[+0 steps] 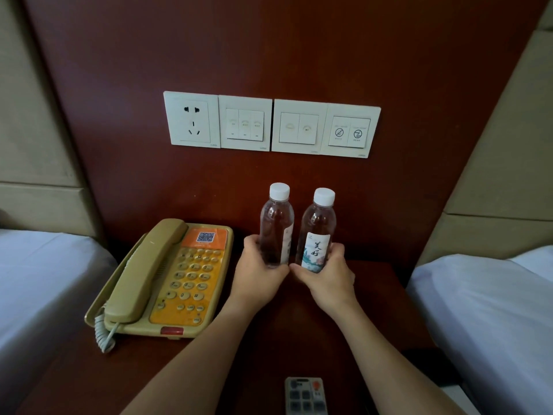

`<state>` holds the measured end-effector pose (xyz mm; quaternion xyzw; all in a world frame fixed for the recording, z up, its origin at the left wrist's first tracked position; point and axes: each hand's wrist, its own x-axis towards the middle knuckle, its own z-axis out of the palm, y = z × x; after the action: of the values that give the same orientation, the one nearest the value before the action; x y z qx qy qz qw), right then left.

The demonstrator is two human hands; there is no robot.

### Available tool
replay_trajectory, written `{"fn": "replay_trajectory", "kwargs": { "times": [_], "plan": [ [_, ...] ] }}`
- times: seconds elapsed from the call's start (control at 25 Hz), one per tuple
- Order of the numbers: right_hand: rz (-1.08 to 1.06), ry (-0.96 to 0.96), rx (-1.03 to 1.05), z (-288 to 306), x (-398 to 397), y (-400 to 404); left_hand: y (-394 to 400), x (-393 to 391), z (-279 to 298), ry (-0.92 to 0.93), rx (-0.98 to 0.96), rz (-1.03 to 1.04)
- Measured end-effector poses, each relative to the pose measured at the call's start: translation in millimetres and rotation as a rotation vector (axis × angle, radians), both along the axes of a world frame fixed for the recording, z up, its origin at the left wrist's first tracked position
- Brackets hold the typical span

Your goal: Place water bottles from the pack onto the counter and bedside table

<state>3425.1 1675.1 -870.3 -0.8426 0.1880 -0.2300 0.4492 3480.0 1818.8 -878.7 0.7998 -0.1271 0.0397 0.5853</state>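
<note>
Two clear water bottles with white caps stand upright side by side at the back of the dark wooden bedside table [374, 298]. My left hand [258, 271] grips the lower part of the left bottle [276, 223], whose label faces right. My right hand [327, 275] grips the lower part of the right bottle [317, 229], whose printed label faces me. The bottles' bases are hidden by my fingers. The pack is not in view.
A beige and orange telephone [167, 280] takes up the table's left half. A grey remote control [305, 395] lies at the near edge. A row of wall switches and a socket [270, 124] sits above. White beds flank the table, one on the left [39, 283], one on the right [490, 310].
</note>
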Motion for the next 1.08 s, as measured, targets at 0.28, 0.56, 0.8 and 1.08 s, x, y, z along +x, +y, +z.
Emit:
{"fn": "replay_trajectory", "kwargs": {
  "times": [0.28, 0.56, 0.8, 1.08],
  "plan": [
    [0.089, 0.043, 0.040, -5.8, 6.1, -9.8, -3.2, 4.8, -2.5, -0.010, 0.108, -0.013],
    [0.091, 0.069, 0.033, -6.5, 10.5, -12.2, 2.9, 5.2, -2.4, 0.039, 0.053, -0.051],
    [0.046, 0.111, -0.031, -7.9, 15.6, -9.5, -1.6, 6.4, -1.4, -0.068, 0.162, -0.023],
    [0.083, 0.218, -0.043, -4.3, 20.0, -12.8, -4.2, 5.5, -4.8, -0.080, 0.167, -0.028]
  ]
}}
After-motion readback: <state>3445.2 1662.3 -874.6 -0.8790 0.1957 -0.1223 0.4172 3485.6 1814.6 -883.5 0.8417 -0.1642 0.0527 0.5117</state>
